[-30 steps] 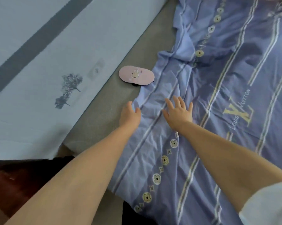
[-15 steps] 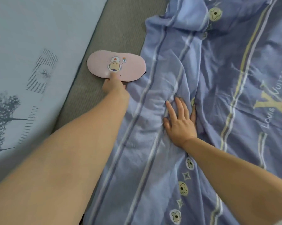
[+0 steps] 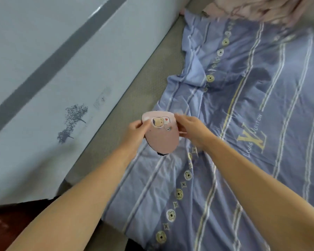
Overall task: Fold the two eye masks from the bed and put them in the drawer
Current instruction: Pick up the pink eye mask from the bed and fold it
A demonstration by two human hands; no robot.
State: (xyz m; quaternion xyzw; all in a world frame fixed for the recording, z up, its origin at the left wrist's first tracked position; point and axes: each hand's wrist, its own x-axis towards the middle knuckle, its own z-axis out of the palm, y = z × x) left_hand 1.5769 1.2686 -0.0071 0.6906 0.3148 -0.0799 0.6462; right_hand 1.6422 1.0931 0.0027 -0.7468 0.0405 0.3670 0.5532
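Observation:
A pink eye mask [image 3: 161, 137] with a small cartoon print hangs folded between my hands, above the edge of the blue striped quilt [image 3: 243, 124]. A dark strap or underside peeks out at its lower edge. My left hand [image 3: 136, 131] pinches its left side and my right hand [image 3: 190, 129] grips its right side. No second eye mask is in view, and no drawer shows either.
A pale blue-white wall panel [image 3: 44, 78] with a grey stripe and tree print runs along the left. Grey mattress [image 3: 134, 98] lies bare between it and the quilt. Pink bedding [image 3: 261, 8] is bunched at the top right. Dark red floor [image 3: 11, 223] shows at bottom left.
My left hand picked the pink eye mask up off the grey mattress. My right hand left the quilt and took hold of the mask's other side; the mask now hangs folded.

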